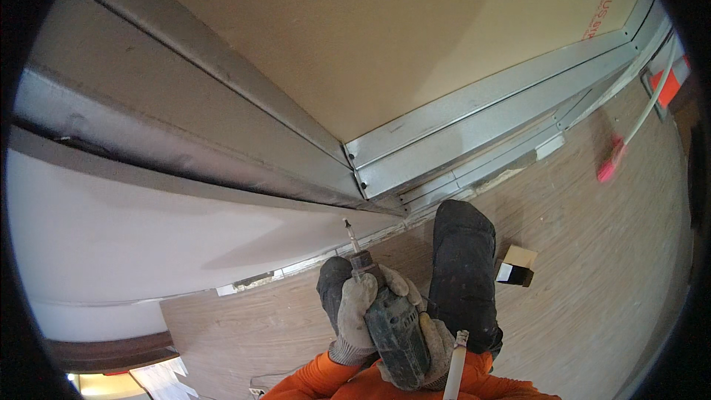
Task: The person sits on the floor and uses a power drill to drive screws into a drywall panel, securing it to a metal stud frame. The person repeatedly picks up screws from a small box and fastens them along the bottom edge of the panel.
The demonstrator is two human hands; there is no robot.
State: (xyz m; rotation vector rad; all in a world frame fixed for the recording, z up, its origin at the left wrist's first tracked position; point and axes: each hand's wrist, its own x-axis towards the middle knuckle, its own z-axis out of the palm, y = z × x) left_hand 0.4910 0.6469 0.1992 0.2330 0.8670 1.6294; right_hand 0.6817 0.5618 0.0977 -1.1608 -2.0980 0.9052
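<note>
Both my hands, in grey knit work gloves, close around a dark green and black electric screwdriver (400,333) held in front of my body. My left hand (357,315) grips its side near the nose. Around the rear right side of the body, my right hand (438,348) is wrapped, its fingers partly hidden. A long bit (352,241) sticks out of the nose toward the wall corner, with what looks like a small dark screw (346,223) on its tip. That tip appears apart from the metal frame (355,187).
Metal channels (489,122) frame a tan board (370,37); a white wall panel (185,244) is at left. On the wood-look floor (578,252) lie a small open box (516,265) and a pink-ended cable (607,168). A white stick (456,367), apparently a cigarette, crosses the lower edge.
</note>
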